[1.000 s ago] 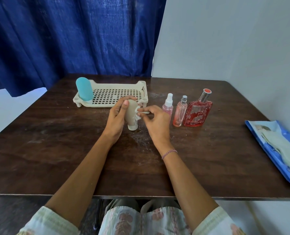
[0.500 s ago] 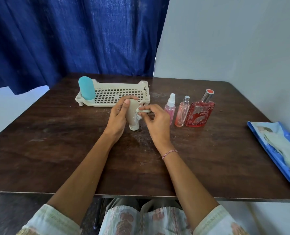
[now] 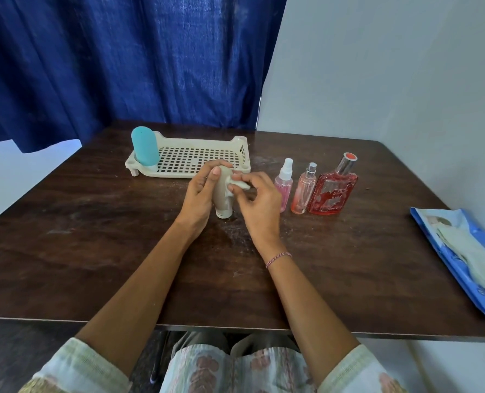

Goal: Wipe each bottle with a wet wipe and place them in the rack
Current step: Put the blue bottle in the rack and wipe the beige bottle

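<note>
The beige bottle (image 3: 222,194) stands cap-down on the counter (image 3: 93,236), long axis near vertical with a slight lean toward the rack, just in front of the rack's near rim. Your left hand (image 3: 197,198) wraps it from the left, fingers (image 3: 215,172) clenched around the upper body with the thumb and index up by the rounded top. Your right hand (image 3: 259,204) sits on the bottle's right side, fingers pinched on a small wadded wet wipe (image 3: 237,185) pressed against the upper right flank of the bottle. So the bottle lies between both hands; left holds, right wipes. The lower part near the white cap looks not yet covered by the wipe, so judging from this the wiping step is underway and a downward stroke along the long axis is probably next. The rack (image 3: 190,158) is directly behind the bottle and nearer your left hand, so the left is better placed to lift it in. The teal bottle (image 3: 145,146) already stands in the rack's left end, with open grid to its right. Three bottles wait right of your right hand: pink spray bottle (image 3: 284,182), slim peach bottle (image 3: 303,191), red perfume bottle (image 3: 333,191), close in a row. The wipe pack (image 3: 462,256) lies well apart at the counter's right edge.
</note>
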`<state>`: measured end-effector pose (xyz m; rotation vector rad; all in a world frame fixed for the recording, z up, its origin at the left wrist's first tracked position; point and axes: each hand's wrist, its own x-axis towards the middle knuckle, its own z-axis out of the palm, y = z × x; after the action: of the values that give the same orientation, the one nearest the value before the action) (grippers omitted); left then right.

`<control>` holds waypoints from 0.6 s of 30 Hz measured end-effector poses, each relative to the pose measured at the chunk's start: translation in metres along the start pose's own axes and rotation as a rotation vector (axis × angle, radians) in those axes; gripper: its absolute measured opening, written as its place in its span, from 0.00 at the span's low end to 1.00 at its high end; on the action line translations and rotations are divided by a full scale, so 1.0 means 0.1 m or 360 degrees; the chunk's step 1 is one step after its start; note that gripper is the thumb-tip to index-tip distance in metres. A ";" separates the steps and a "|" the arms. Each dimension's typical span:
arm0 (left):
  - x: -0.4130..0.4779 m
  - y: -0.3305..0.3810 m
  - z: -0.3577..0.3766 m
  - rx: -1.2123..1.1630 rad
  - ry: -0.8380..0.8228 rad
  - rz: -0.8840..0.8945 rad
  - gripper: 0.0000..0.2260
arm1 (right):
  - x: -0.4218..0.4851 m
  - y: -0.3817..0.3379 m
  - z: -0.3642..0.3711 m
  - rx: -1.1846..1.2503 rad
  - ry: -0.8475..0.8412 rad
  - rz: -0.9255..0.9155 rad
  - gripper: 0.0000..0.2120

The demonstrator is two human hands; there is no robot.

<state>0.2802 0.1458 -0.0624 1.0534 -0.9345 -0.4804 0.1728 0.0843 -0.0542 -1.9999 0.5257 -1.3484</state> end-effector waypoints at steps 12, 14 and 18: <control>0.01 0.05 -0.01 -0.0205 0.0088 -0.0069 0.09 | -0.06 -0.03 0.07 -0.0303 -0.0276 -0.0103 0.09; 0.00 0.04 0.00 -0.0143 0.0061 -0.0044 0.09 | -0.05 -0.07 0.08 -0.0280 -0.0177 -0.0161 0.10; 0.01 0.04 -0.01 -0.0129 0.0085 -0.0053 0.10 | -0.03 -0.07 0.11 -0.0302 -0.0149 -0.0210 0.11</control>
<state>0.2816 0.1472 -0.0589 1.0048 -0.8447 -0.5113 0.1811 0.0948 -0.0539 -2.2754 0.5018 -1.3163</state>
